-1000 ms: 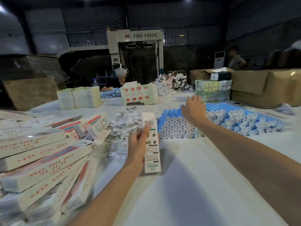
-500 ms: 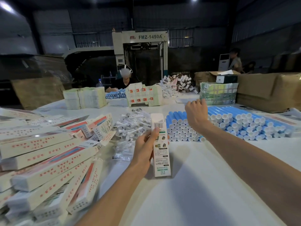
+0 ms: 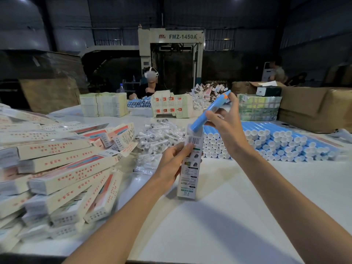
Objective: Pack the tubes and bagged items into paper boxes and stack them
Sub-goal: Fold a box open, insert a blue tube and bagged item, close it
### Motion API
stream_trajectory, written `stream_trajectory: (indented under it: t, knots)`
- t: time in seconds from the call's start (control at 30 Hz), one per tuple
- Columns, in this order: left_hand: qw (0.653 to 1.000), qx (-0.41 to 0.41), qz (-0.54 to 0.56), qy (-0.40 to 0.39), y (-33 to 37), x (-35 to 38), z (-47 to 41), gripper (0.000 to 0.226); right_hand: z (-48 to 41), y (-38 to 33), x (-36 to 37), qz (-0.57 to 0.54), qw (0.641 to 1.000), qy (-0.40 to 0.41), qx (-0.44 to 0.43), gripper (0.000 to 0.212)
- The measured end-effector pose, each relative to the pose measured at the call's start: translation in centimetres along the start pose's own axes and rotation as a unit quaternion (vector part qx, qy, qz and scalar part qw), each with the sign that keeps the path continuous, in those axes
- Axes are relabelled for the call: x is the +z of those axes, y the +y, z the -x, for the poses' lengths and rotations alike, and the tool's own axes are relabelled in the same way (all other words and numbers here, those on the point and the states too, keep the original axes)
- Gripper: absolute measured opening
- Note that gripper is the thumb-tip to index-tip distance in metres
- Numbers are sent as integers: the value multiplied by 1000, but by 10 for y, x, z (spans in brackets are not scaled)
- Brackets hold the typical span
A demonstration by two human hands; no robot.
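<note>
One blue tube (image 3: 217, 103), pinched by fingers of right hand (image 3: 226, 126), lower end at the open top of barcoded paper box (image 3: 190, 172), gripped upright by left hand (image 3: 171, 161) over tabletop (image 3: 209, 235); machine (image 3: 171, 37) behind reads "FMZ-1450A".

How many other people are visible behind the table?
2: a seated person across the table; another person far right, behind the cardboard boxes. More may be hidden.

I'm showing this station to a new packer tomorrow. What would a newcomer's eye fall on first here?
At centre, the right hand holds a blue tube slanted, its lower end at the open top of a box that the left hand grips nearly upright. Behind on the right lies a stack of tubes, and a heap of boxes fills the left.
</note>
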State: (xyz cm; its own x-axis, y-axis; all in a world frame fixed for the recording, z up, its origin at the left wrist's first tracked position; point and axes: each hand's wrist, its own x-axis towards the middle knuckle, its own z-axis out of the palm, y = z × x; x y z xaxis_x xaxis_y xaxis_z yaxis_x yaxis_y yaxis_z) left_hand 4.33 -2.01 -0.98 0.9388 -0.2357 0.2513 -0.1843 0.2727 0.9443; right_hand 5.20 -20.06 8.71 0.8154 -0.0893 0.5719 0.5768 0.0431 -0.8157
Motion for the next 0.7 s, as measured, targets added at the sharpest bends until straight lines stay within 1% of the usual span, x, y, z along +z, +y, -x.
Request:
stream_trajectory:
  t: [0.07,0.17,0.23,0.3,0.37,0.43,0.47,0.5,0.6,0.67,0.7]
  knots:
    - [1000,4,-3,-2,-1,-1,0,36,-3,2,-1,83,997,-2,5,85]
    - [1000,9,-18,-4,-2,-2,1,47,-12,2,-7,158,987,-17,30,77]
    - [1000,12,-25,-6,-3,-2,1,51,-18,1,-11,192,979,-48,52,66]
    - [999,13,-33,-10,-5,-2,0,45,-21,0,-10,211,970,-95,72,55]
    - [999,15,-39,2,-4,-3,-2,43,-20,4,-7,258,953,-138,76,48]
    - [998,23,-42,33,-3,-9,-4,46,-14,15,-3,321,930,-169,54,39]
    - [997,29,-47,52,-3,-13,-5,45,-9,23,0,336,924,-180,39,35]
    - [995,33,-52,73,-1,-17,-7,42,-4,32,2,335,925,-180,28,33]
    - [985,46,-77,149,3,-35,-10,41,8,58,9,299,947,-119,6,30]
    - [974,54,-87,201,7,-47,-12,45,11,79,15,319,944,-88,6,23]
    - [968,55,-90,227,8,-53,-13,48,12,89,18,339,936,-89,16,22]
